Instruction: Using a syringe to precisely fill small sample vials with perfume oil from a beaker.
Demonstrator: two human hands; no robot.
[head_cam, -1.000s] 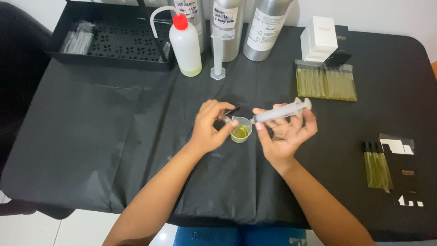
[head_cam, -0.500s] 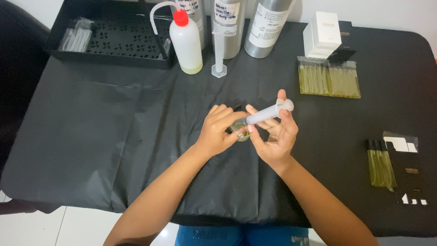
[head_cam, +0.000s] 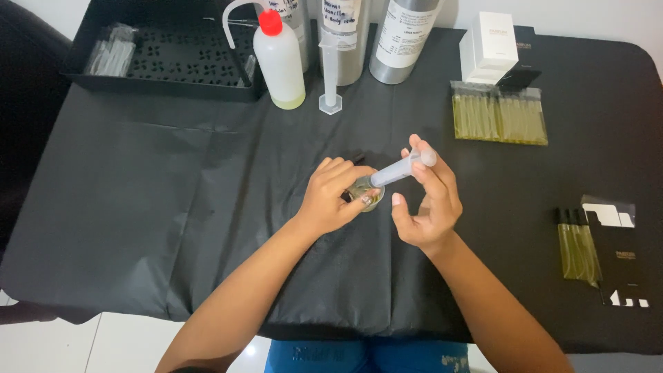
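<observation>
At bench centre: small clear cup (head_cam: 366,195) with yellowish liquid stood on the black table cover (head_cam: 173,207).
Left hand (head_cam: 333,197): fingers closed round the cup's left side, steadying it on the cover.
Right hand (head_cam: 425,204): fingers clamped on the syringe (head_cam: 400,169), thumb near the plunger end.
Syringe position: tilted, tip down in the cup's mouth, barrel rising to the right.
Change over the last second: syringe had lain nearly level above the cup, its plunger end far out to the right; it had since tipped nose-down and the plunger end sat closer in. Left hand had kept its hold throughout.
Reading: judged that the liquid transfer between syringe and cup was under way; direction could not be told.
Far left: black tray (head_cam: 159,55) with holes, holding wrapped pipettes.
Far centre: wash bottle with red cap (head_cam: 276,59), small measuring cylinder (head_cam: 330,69), metal canisters (head_cam: 400,38).
Far right: white box (head_cam: 489,47), packet of yellow vials (head_cam: 498,114).
Right edge: a few more vials (head_cam: 579,245) beside black cards (head_cam: 625,259).
</observation>
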